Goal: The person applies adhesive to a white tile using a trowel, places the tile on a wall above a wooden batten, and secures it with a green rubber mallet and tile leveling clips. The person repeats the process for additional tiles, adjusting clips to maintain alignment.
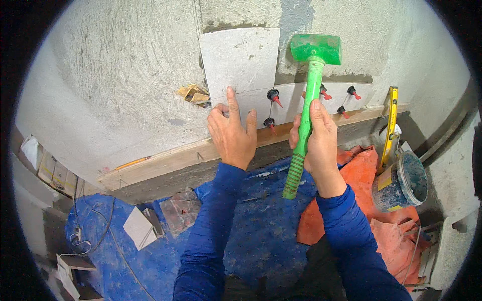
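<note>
Wall of grey plaster (125, 65) bears, above a brown wooden batten (160, 165) near its bottom edge, a whitish squarish tile (241, 57). The right hand (321, 143) grips a green block-headed mallet (314, 80) mid-handle, probably for control; the left hand (233, 138), loosely spread, touches the tile's lower edge, apparently steadying it.

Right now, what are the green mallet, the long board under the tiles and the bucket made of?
Green mallet: probably rubber or plastic, slightly shiny but scuffed, with moulded-looking grip ridges. Long board: likely wood, dull, from its light-brown colour. Bucket: seems plastic, from its thick rim; smears hide its finish.
</note>
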A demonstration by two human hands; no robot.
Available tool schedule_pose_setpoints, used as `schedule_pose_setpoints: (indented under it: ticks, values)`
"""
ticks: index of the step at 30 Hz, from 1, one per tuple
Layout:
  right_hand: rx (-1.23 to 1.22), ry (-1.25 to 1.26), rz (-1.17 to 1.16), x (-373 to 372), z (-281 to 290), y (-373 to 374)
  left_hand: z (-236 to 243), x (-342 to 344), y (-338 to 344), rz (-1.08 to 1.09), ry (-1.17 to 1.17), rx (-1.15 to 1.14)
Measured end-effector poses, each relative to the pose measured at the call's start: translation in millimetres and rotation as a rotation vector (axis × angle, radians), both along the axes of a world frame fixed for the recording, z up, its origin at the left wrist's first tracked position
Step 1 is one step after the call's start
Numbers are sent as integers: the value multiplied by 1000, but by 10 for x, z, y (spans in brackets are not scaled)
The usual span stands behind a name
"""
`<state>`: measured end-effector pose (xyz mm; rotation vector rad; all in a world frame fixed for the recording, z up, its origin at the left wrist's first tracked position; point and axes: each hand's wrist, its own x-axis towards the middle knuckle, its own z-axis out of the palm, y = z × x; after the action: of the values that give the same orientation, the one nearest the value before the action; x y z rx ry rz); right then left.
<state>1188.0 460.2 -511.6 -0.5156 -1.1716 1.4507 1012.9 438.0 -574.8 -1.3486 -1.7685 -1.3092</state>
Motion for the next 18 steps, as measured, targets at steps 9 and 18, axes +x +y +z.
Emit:
schedule_pose_setpoints:
  ticks: [9,18]
  values:
    - [22,-36,22,-2,34,19,15,19,-4,30,23,6]
    - [23,-82,-33,18,65,0,-2,3,13,18,7,12]
